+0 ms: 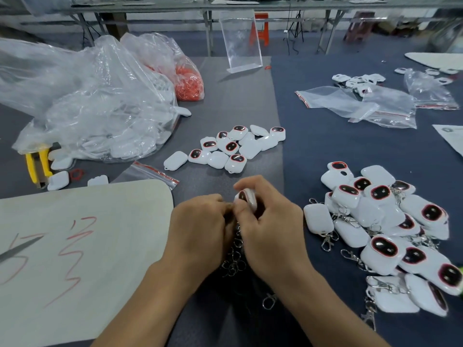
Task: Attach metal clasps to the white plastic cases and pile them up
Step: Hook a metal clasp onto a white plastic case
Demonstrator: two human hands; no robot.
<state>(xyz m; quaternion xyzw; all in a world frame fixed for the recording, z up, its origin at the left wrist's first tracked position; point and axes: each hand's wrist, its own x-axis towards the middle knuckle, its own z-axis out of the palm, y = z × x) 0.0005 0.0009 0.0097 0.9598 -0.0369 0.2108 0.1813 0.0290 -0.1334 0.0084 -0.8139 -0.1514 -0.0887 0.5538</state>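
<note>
White rounded plastic case sits gripped in the right hand, with the left hand pinching its edge, hands pressed together. Clasp-fitting seems under way; next, the case probably joins the pile of clasped white cases just right of the right hand.

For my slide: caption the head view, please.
Left hand and right hand hold a white case over loose clasps, finished pile alongside.

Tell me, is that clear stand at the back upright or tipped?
Upright: the clear stand sits on its base, panel rising above it.
</note>
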